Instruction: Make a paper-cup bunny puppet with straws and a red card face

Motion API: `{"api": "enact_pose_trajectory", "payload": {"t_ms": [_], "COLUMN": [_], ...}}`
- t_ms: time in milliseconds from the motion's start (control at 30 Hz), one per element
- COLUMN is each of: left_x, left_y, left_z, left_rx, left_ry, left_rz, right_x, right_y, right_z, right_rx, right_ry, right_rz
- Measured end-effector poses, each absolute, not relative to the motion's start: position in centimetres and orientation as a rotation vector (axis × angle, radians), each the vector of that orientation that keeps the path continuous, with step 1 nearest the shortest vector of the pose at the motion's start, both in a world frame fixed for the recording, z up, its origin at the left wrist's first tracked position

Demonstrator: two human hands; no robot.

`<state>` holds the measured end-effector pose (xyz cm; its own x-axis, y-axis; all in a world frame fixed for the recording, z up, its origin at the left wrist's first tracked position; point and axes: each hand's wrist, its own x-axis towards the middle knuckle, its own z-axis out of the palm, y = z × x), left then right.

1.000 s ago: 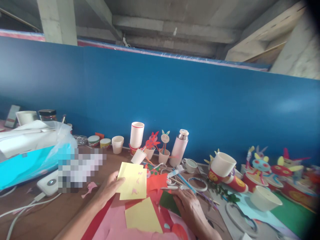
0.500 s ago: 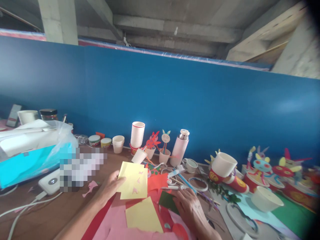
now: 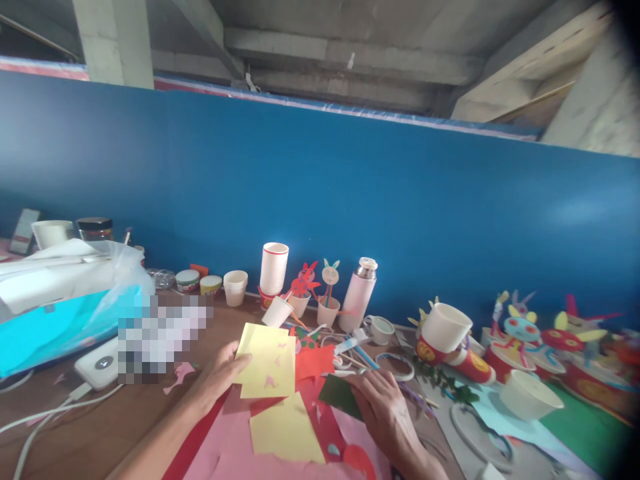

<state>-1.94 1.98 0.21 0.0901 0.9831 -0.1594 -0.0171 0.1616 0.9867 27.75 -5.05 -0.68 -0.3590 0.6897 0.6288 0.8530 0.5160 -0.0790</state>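
Note:
My left hand (image 3: 225, 373) is closed on the left edge of a yellow sheet of paper (image 3: 263, 347), held raised and tilted toward me. Small pink paper scraps (image 3: 271, 381) lie on its face. Below it rests a second yellow paper piece (image 3: 287, 430), on top of pink paper (image 3: 225, 433). At the right, my right hand (image 3: 385, 410) has its fingers curled down over the edge of a dark green paper piece (image 3: 340, 397). Its fingertips are partly hidden, so what they hold cannot be made out. Red paper (image 3: 315, 361) lies between the hands.
Behind stand stacked paper cups (image 3: 274, 270), a pink thermos (image 3: 359, 297) and paper figures in cups (image 3: 329, 293). Left are a white power bank (image 3: 97, 363) with a cable and a blue bag (image 3: 70, 327). Right are a white cup (image 3: 447, 328), more figures (image 3: 520, 333) and grey tape (image 3: 480, 437).
My right hand has shifted slightly, and the green paper beside it has turned a little. A thin pale object near its fingertips no longer shows there. My left hand keeps the yellow sheet nearly still.

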Motion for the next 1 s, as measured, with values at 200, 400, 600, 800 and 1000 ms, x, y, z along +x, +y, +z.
{"api": "enact_pose_trajectory", "payload": {"t_ms": [200,400,600,800,1000], "left_x": [-2.1,-2.0,-2.0,-2.3,-2.3], "left_y": [2.1,2.1,1.6,1.7,2.2], "left_z": [0.1,0.4,0.9,0.8,-0.2], "left_rx": [1.131,1.100,1.132,1.112,1.085], "left_ry": [1.170,1.237,1.241,1.258,1.170], "left_rz": [1.038,1.054,1.102,1.126,1.149], "right_x": [28.0,28.2,28.9,29.1,28.5], "right_y": [-4.8,-4.8,-4.7,-4.5,-4.8], "right_z": [-0.9,-0.9,-0.3,-1.1,-1.4], "right_rx": [-1.249,-1.277,-1.288,-1.371,-1.463], "right_ry": [-2.175,-2.234,-2.169,-2.143,-2.204], "right_rz": [-0.445,-0.356,-0.376,-0.441,-0.390]}}
